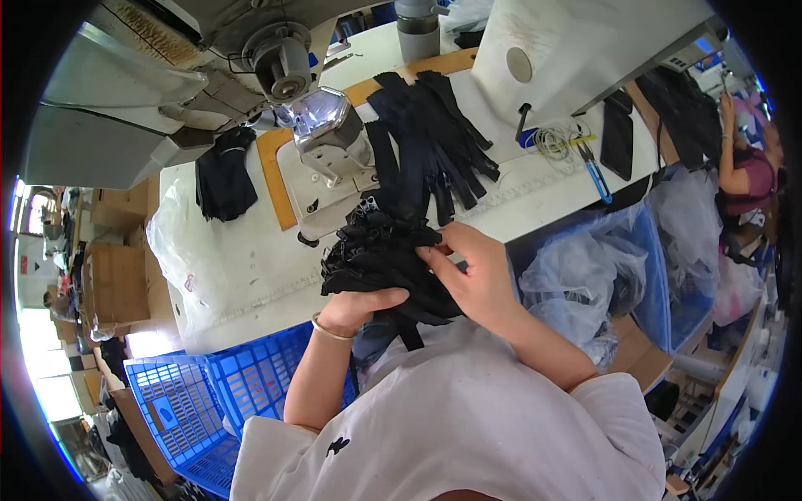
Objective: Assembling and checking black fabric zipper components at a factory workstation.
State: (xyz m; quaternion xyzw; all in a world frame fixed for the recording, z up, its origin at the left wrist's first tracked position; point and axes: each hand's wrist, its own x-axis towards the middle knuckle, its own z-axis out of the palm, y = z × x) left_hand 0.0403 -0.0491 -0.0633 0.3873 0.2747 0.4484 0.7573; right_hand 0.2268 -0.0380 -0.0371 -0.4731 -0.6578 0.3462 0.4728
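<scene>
In front of my chest is a thick bunch of black fabric strips [376, 259] that look like zippers. My left hand [363, 309] grips it from the near left side, thumb on top and the other fingers hidden beneath. With thumb and fingertips, my right hand [468, 267] pinches strip ends at the bunch's right side. Just beyond, more black strips [430, 142] lie fanned out on the white table [251, 275], next to the sewing machine's needle area [330, 150]. A folded black stack [225, 175] rests left of the machine.
Blue-handled snippers [595, 175], a coil of pale cord [553, 144] and a black phone [617, 138] lie at the right. A blue crate [242, 376] stands below left; a blue bin [660, 275] with clear plastic bags is at right. Another person [748, 175] works far right.
</scene>
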